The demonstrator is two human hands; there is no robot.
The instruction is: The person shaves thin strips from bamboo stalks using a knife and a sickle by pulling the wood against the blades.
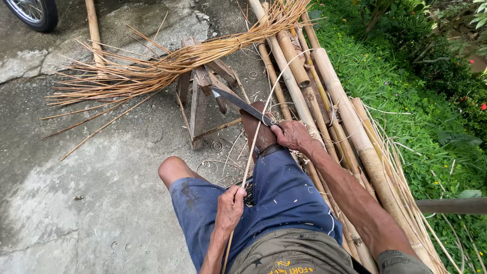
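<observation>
Left hand (231,205) fisted on bamboo strip (252,152); right hand (290,134) grips knife (241,105)

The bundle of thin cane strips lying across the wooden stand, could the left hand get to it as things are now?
Probably not freely: the left hand is closed around a long cane strip at the lap, while the bundle lies beyond the knees across the wooden stand. The path looks open, but the hand is occupied.

Soft even daylight, faint shadows, sharp, slight wide-angle distortion

Blue shorts (284,198), olive tee (289,253) w/ print, bare arms.
</observation>
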